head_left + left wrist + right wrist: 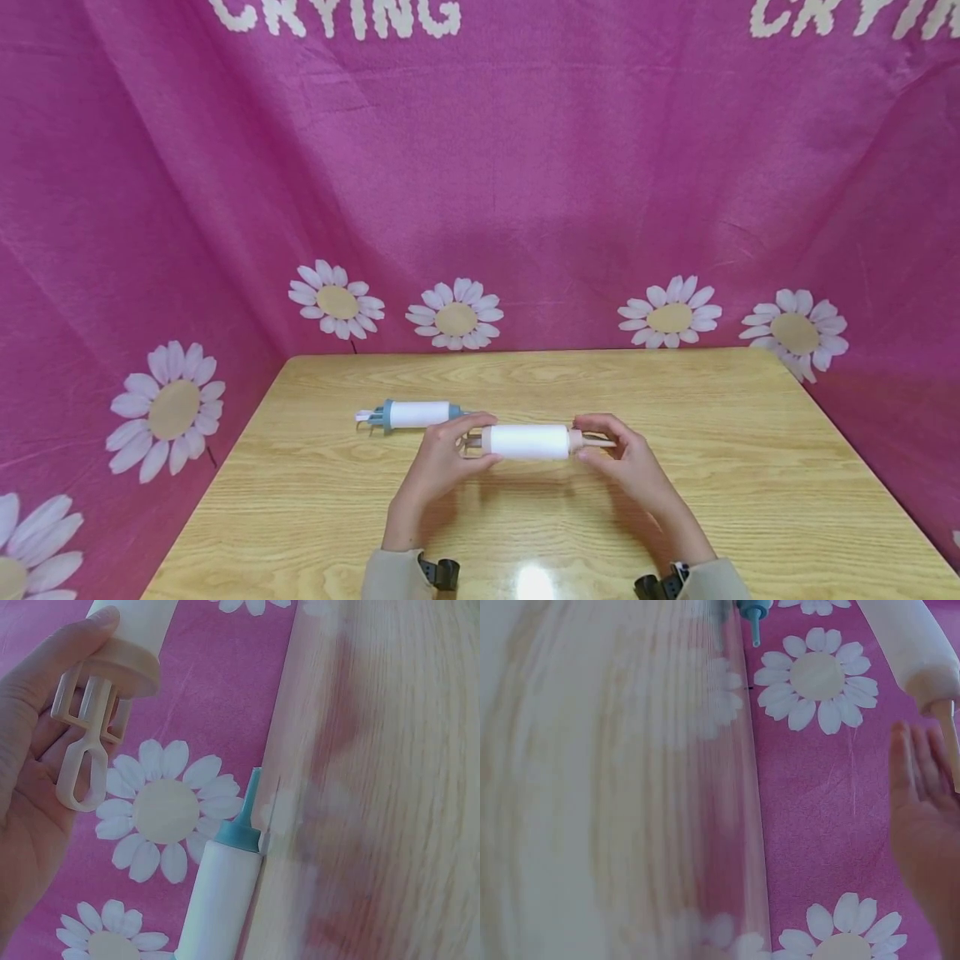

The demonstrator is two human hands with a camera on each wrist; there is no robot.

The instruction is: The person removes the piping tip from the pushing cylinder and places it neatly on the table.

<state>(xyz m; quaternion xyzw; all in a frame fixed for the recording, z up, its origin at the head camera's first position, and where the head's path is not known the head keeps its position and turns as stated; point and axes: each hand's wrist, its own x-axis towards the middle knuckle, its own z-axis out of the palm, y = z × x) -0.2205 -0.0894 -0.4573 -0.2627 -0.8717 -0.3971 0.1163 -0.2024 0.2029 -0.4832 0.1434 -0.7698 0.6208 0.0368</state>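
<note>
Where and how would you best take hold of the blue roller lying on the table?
Grip the blue roller round its white middle, coming down from above. It lies flat on the table, long axis left to right, so fingers can close across the barrel from front and back. The barrel is the widest, smoothest part; the pronged end and thin tip look harder to hold. Both hands are busy with the pink roller.

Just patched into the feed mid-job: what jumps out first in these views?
Two hands meet at the table's middle, holding a white roller with pale beige ends level between them: the left hand grips the pronged end, the right hand the thin tip. Just behind it, to the left, a matching blue-ended roller lies on the wood. A bright pink daisy-print cloth surrounds the table.
</note>
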